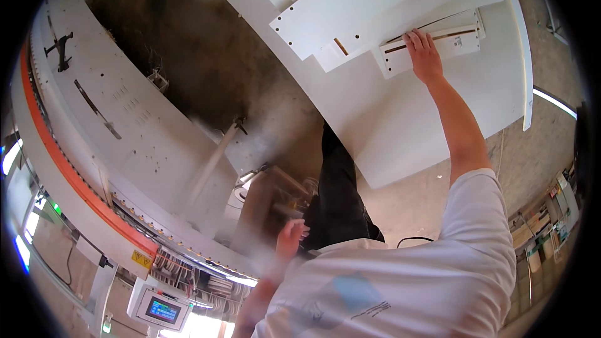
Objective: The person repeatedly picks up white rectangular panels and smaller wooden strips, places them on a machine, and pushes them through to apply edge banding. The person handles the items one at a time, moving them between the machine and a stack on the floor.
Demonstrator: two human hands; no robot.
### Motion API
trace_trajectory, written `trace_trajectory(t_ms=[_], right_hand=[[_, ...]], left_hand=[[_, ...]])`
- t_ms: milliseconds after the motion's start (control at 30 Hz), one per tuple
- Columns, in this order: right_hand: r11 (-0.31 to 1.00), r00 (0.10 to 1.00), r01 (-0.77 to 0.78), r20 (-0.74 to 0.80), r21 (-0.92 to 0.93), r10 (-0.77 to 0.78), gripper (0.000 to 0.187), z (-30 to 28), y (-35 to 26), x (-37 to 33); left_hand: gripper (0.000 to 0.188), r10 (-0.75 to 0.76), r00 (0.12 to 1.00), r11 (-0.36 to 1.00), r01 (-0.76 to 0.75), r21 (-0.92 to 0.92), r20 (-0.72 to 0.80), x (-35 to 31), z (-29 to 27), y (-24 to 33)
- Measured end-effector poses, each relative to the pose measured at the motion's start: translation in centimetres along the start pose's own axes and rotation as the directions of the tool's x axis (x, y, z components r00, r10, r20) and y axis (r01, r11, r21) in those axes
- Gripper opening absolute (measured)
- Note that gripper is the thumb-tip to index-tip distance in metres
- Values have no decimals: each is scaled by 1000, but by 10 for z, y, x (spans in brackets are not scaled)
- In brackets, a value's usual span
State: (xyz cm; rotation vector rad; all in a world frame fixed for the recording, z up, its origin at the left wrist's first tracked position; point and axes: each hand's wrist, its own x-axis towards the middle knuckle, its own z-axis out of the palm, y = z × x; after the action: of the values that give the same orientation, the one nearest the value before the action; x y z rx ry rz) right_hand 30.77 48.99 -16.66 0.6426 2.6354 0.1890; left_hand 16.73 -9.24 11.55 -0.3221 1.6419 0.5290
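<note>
White light glares at lower left, the left hand blurs, edges bend.

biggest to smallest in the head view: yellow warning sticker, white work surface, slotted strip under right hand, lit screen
1. White work surface
2. Slotted strip, partly covered by the right hand
3. Lit screen
4. Yellow warning sticker

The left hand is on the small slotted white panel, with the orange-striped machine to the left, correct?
Wrong hand: the head view shows the right hand on the small slotted white panel; the left hand is by the dark trousers. The orange-striped machine is to the left.
</note>
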Motion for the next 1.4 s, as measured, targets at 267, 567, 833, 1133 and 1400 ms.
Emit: trace_trajectory(t_ms=[267,567,833,1133,1400], right_hand=[[998,982,62,179,7,-63,53,-5,-5,-2],[991,980,43,189,130,-67,71,-65,-36,1],[651,996,-93,82,754,48,99,-269,-129,-47],[-270,863,79,-202,960,-464,95,-463,-250,-133],[-459,770,200,-429,865,-472,94,-582,-342,-183]], left_hand=[[30,-14,1000,1000,14,4,3,9,5,-8],[31,83,997,993,-83,-82,-4,12,0,-12],[32,412,905,909,-416,-19,-102,-6,-6,28],[74,863,440,506,-736,451,-249,-78,-81,71],[82,891,198,276,-951,141,-408,-143,-145,-7]])
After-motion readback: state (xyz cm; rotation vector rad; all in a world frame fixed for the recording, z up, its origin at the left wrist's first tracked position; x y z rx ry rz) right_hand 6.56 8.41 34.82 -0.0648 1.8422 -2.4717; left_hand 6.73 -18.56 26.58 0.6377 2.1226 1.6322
